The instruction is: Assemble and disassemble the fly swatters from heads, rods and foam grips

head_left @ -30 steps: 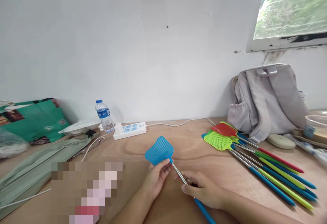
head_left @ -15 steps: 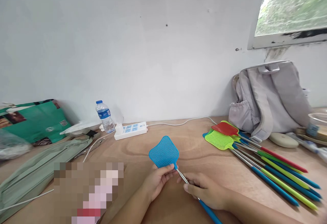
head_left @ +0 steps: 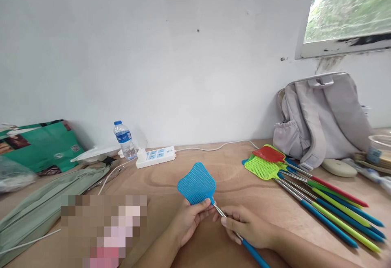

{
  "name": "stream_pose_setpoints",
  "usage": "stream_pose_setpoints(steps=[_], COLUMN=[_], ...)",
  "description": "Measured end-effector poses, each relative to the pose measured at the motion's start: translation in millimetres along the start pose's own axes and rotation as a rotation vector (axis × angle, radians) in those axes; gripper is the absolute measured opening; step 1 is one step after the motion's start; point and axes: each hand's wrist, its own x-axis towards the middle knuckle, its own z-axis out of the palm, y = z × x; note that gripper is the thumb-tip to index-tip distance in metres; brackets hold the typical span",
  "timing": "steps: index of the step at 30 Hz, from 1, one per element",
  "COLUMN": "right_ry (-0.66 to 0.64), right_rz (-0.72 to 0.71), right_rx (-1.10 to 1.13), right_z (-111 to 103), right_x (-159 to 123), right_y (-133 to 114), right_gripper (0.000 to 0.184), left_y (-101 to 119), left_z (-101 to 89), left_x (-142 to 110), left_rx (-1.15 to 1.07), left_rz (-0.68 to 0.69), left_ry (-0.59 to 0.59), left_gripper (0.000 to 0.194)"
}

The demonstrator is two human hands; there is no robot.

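A blue fly swatter (head_left: 197,183) with a perforated head, a metal rod and a blue grip is held between both hands. My left hand (head_left: 193,218) pinches the neck of the swatter, thumb on top, just below the head. Around the metal rod, close to the blue grip, my right hand (head_left: 244,224) is closed. The head points up and away from me; the grip runs down out of view. To the right, several more swatters lie in a pile, with a red swatter head (head_left: 269,154) on top of a yellow-green swatter head (head_left: 261,168).
A white power strip (head_left: 155,157) and a water bottle (head_left: 124,139) stand near the wall. A grey backpack (head_left: 324,117) leans behind the pile. At the left lie a green bag (head_left: 42,146) and grey-green cloth (head_left: 58,192). A blurred patch covers the front left.
The blue swatter and both hands have shifted very slightly to the right. Both hands keep their hold, and the pile is unchanged.
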Motion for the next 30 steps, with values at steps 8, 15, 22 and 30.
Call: stream_pose_setpoints(steps=[8, 15, 22, 30], right_ry=[-0.024, 0.052, 0.224, 0.623], right_rz=[-0.021, 0.063, 0.051, -0.102], right_rx=[0.135, 0.132, -0.355, -0.938], right_z=[-4.8, -2.7, 3.0, -58.9], right_x=[1.0, 11.4, -8.2, -73.2], right_y=[5.3, 4.4, -19.9, -6.8], right_gripper=[0.048, 0.052, 0.02, 0.026], left_y=[2.5, -3.9, -0.8, -1.8], left_z=[5.5, 6.2, -7.7, -10.0], left_x=[-5.0, 4.3, 14.5, 12.7], left_rx=[0.03, -0.066, -0.197, -0.183], left_rz=[0.036, 0.08, 0.187, 0.128], left_ry=[-0.044, 0.017, 0.166, 0.018], left_gripper=[0.024, 0.027, 0.029, 0.024])
